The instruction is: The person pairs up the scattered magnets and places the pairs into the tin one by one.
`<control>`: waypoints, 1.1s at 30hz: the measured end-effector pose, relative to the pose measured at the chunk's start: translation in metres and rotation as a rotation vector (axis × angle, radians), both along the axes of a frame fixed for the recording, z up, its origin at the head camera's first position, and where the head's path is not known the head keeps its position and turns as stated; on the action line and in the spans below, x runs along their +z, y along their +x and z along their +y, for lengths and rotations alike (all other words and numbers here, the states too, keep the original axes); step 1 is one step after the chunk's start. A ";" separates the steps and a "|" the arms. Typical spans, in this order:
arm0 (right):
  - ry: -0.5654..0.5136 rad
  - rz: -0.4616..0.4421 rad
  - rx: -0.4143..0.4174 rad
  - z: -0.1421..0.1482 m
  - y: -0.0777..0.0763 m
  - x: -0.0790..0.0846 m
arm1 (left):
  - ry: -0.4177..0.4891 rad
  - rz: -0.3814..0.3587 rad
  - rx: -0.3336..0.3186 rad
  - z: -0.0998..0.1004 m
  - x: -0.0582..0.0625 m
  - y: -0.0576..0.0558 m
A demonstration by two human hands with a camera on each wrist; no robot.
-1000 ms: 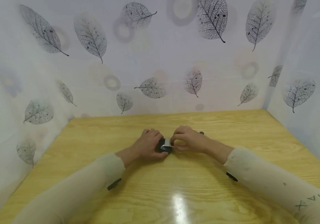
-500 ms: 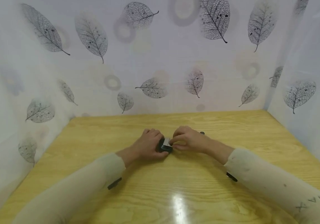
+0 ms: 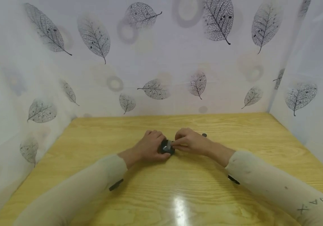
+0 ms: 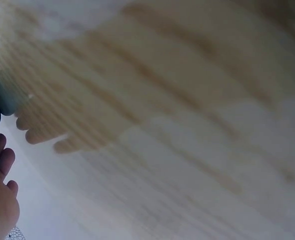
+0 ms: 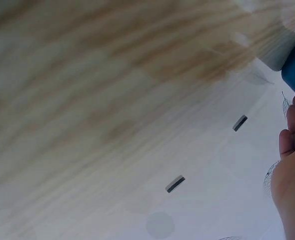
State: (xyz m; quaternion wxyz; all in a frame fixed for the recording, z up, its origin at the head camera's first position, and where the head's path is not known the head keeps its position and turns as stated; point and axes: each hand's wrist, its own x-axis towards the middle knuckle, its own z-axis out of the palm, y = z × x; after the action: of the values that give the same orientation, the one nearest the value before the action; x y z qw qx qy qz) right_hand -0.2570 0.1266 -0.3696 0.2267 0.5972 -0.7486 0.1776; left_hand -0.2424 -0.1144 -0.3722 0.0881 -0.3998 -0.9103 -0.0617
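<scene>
A small dark rounded object point(image 3: 167, 151) with a silvery flat piece point(image 3: 169, 144) across its top rests on the wooden table, its exact kind unclear. In both wrist views its blue side point(image 5: 294, 70) shows only at the frame's edge. My left hand point(image 3: 151, 146) grips it from the left, with the thumb along its near side. From the right, my right hand point(image 3: 191, 142) reaches in, thumb and index finger pinching at the silvery piece and covering part of it. The left wrist view catches the curled left fingers point(image 4: 2, 157) beside the blue side.
A dark disc point(image 3: 204, 135) lies behind my right wrist. Two short dark pieces, one nearer piece point(image 5: 175, 184) and one farther piece point(image 5: 240, 123), appear in the right wrist view. Leaf-printed curtains point(image 3: 156, 62) enclose the glossy table point(image 3: 139, 188) at the back and sides.
The silvery piece, pale and broad a second ago, tilted and now looks narrower and darker, with my right fingertips farther over it. My left hand has stayed in place.
</scene>
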 end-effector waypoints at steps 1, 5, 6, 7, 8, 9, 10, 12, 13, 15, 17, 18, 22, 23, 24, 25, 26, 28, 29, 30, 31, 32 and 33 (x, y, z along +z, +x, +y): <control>0.008 -0.001 -0.004 -0.001 0.000 0.000 | -0.002 0.004 -0.003 0.000 0.000 -0.001; 0.026 0.002 -0.017 -0.001 0.002 0.001 | 0.008 0.008 -0.016 0.001 0.000 -0.001; 0.022 0.001 -0.021 0.000 0.003 0.001 | 0.007 0.007 -0.015 0.001 0.000 -0.002; 0.018 -0.002 -0.023 0.000 0.004 0.002 | 0.008 0.005 -0.014 0.002 0.000 -0.002; 0.015 -0.007 -0.025 0.001 0.004 0.002 | 0.008 0.003 -0.013 0.002 0.000 -0.002; 0.015 -0.013 -0.027 0.002 0.005 0.003 | 0.006 0.003 -0.013 0.002 0.000 -0.002; 0.018 -0.024 -0.031 0.003 0.006 0.003 | 0.005 0.004 -0.013 0.002 -0.001 -0.002; 0.025 -0.043 -0.045 0.004 0.007 0.004 | 0.003 0.008 -0.015 0.003 0.000 -0.002; 0.027 -0.044 -0.056 0.005 0.007 0.005 | 0.004 0.009 -0.017 0.003 0.000 -0.002; 0.027 -0.028 -0.089 0.006 0.007 0.006 | 0.002 0.011 -0.018 0.003 0.001 -0.001; 0.019 -0.014 -0.118 0.007 0.007 0.007 | 0.001 0.011 -0.015 0.002 0.002 -0.001; 0.016 -0.008 -0.130 0.007 0.007 0.007 | 0.001 0.011 -0.014 0.002 0.002 0.000; 0.013 -0.036 -0.150 0.009 0.008 0.007 | 0.006 0.010 -0.010 0.001 0.004 0.001; 0.020 -0.043 -0.151 0.009 0.008 0.007 | 0.006 0.011 -0.011 0.001 0.004 0.001; 0.024 -0.050 -0.147 0.009 0.009 0.007 | 0.008 0.007 -0.012 0.001 0.004 0.001; 0.031 -0.050 -0.145 0.010 0.009 0.007 | 0.004 0.004 -0.010 0.000 0.004 0.001; 0.040 -0.050 -0.145 0.010 0.010 0.007 | -0.001 0.003 -0.009 0.000 0.003 0.001; 0.053 -0.052 -0.143 0.012 0.010 0.006 | -0.003 -0.003 -0.007 0.000 0.002 0.001; 0.055 -0.053 -0.139 0.012 0.010 0.005 | -0.001 -0.005 -0.008 0.000 0.002 0.001; 0.057 -0.057 -0.134 0.012 0.010 0.004 | 0.000 -0.007 -0.008 0.000 0.001 0.001; 0.065 -0.055 -0.122 0.012 0.010 0.003 | 0.000 -0.005 -0.008 -0.001 0.001 0.001; 0.077 -0.060 -0.113 0.011 0.011 0.003 | 0.000 -0.002 -0.011 -0.001 0.001 0.002; 0.096 -0.058 -0.106 0.010 0.011 0.003 | -0.001 0.000 -0.012 -0.001 0.000 0.002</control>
State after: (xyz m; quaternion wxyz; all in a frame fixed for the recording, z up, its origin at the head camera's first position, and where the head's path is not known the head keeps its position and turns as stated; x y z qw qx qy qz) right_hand -0.2455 0.1370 -0.3670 0.1853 0.5613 -0.7932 0.1465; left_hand -0.2408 -0.1154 -0.3717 0.0875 -0.4054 -0.9078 -0.0618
